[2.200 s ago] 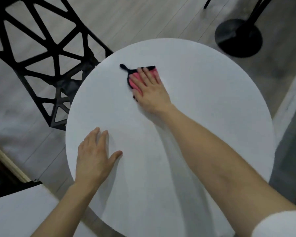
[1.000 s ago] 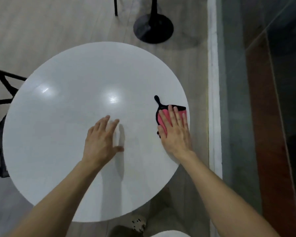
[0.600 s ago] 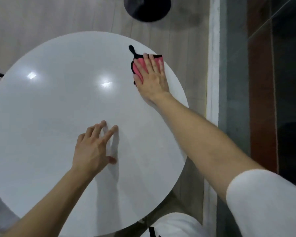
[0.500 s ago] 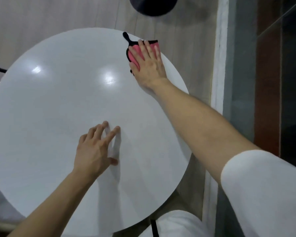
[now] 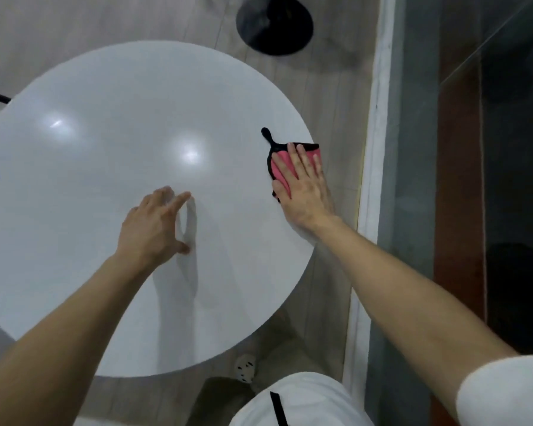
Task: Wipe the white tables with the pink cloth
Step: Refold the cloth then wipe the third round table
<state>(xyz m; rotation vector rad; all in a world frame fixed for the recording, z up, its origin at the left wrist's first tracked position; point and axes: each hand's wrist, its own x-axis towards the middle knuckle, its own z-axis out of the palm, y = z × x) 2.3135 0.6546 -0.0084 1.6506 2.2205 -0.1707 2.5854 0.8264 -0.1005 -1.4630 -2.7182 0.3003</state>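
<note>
The round white desk (image 5: 105,149) filled most of the view from above, with two bright glints of light on its glossy top. The pink cloth (image 5: 281,167), edged in black, lay at the desk's right rim, about halfway along that side. Its black hanging loop (image 5: 266,135) pointed away from the person and lay on the desk top.

The right grip (image 5: 305,192) lay flat on the cloth, fingers straight and close together, pressing it down without curling round it. The cloth's far right corner reached the rim or slightly past it. I could not tell which.

The left grip (image 5: 154,229) was near the middle of the desk, well apart from the cloth. It was spread wide and held nothing, with the thumb tip down on the surface and the fingers stretched forward. The fingers were blurred.

Beyond the desk, a black round base (image 5: 274,24) stood on the wooden floor (image 5: 74,20). A pale strip (image 5: 373,149) ran along the floor to the right, with dark panels behind it. A white sleeve (image 5: 505,392) covered the right upper arm, and a spotted shoe (image 5: 245,367) showed below the near rim.
</note>
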